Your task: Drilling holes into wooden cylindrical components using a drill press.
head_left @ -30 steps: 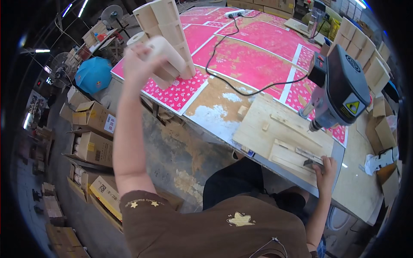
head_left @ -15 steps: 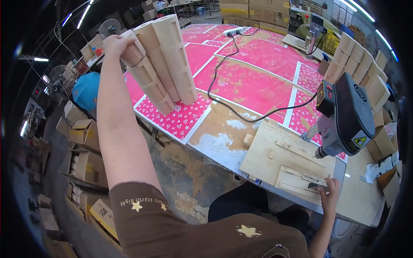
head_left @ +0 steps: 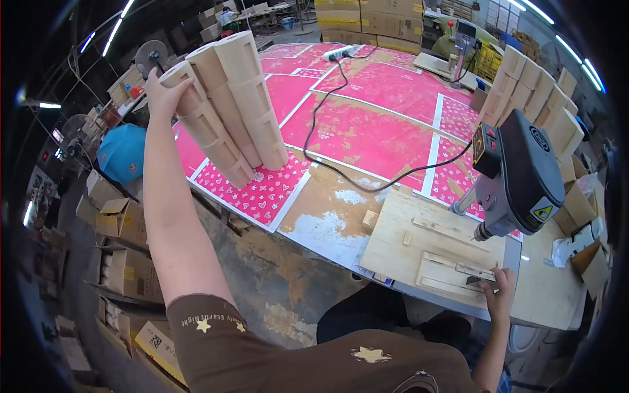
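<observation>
A: Where was the left hand [head_left: 166, 98]?
B: Grip clamped on the top wooden cylinder [head_left: 189, 105], leftmost column, tabletop's [head_left: 377, 124] left end.
A: And the right hand [head_left: 500, 288]?
B: Its grip pinched a dark piece [head_left: 472, 280] (partly hidden) on the board [head_left: 388, 251], near the drill [head_left: 527, 180].

A: How many hands does the figure show?
B: Two: one left hand [head_left: 167, 95] and one right hand [head_left: 499, 288].
A: And wooden columns [head_left: 252, 105] beside the left?
B: Three.
A: What is counted near the right?
B: One dark metal piece [head_left: 473, 280], one plywood board [head_left: 386, 252] and one foreground drill press [head_left: 527, 173].
A: Small blocks?
B: Two: a small block on the board [head_left: 407, 238], another small block beside it [head_left: 370, 219].
A: The surroundings?
B: One power strip [head_left: 339, 53], one blue umbrella [head_left: 122, 154], two fans [head_left: 151, 54], three star prints [head_left: 370, 354].
A: Cartons [head_left: 122, 221], lower left?
B: At least three; the dim, curved rim makes the total uncertain.
</observation>
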Tool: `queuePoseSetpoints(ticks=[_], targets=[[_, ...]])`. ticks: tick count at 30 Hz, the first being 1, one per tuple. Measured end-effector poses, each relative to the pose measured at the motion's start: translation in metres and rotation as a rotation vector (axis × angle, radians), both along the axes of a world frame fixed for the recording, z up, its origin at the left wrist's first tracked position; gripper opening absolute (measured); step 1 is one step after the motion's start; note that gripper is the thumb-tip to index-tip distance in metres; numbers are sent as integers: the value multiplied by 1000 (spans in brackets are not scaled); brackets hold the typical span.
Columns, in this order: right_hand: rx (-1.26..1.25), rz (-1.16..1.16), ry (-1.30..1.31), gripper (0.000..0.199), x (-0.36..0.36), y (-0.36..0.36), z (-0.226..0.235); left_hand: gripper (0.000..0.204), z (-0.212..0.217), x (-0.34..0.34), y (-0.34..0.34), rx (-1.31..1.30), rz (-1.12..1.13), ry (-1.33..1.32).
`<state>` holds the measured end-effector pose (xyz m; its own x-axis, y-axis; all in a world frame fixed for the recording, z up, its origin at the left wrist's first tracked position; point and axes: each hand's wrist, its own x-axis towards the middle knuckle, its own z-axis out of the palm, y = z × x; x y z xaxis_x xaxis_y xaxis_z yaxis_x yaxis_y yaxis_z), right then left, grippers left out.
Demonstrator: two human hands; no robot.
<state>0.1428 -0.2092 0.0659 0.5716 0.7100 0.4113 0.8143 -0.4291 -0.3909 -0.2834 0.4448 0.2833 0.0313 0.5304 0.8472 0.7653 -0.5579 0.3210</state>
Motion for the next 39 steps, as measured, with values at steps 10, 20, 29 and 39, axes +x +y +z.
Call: queuePoseSetpoints(ticks=[10,20,29,39], targets=[[-21,28,46,39,-2,-10,0,82,-70,-3,-9,-225,-414,-381],[25,5,-5,38,6,-17,-3,45,-177,124,-178,-223,-583,-529],[-140,85,106,44,13,-25,25,20,-281,237,-444,-245,-1327,34],[574,-260,-281,77,216,73,241,26,-269,241,-479,-395,-1221,50]])
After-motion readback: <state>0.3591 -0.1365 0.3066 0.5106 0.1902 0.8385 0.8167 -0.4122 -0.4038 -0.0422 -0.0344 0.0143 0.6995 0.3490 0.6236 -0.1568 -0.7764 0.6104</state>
